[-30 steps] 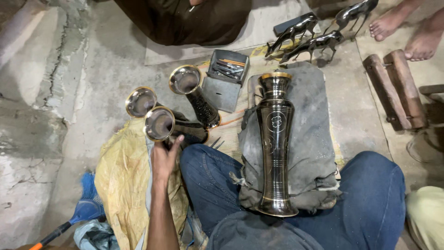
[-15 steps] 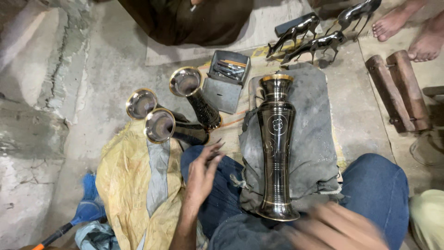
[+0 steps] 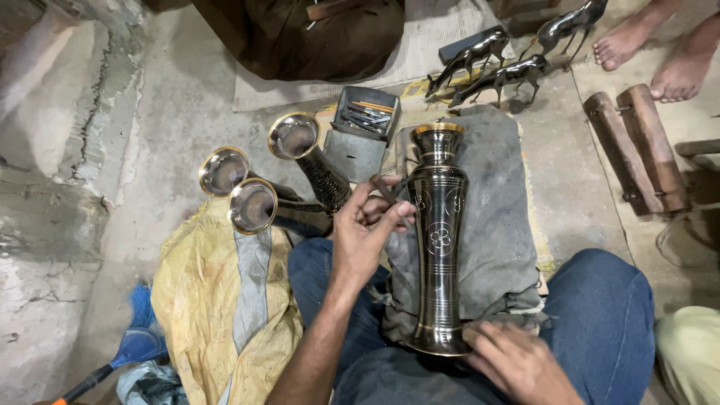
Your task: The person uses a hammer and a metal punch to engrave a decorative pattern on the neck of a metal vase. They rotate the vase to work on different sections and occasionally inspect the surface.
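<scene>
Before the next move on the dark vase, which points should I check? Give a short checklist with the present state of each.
1. Dark vase lies on the grey cloth over the lap: ok.
2. Right hand steadies the vase base: ok.
3. Left hand holds a thin tool beside the vase body: ok.
4. Tool tip touches the metal: cannot tell.
5. Three other vases lie apart from the worked one: ok.
6. Tool box sits open just beyond the vase: ok.
</scene>
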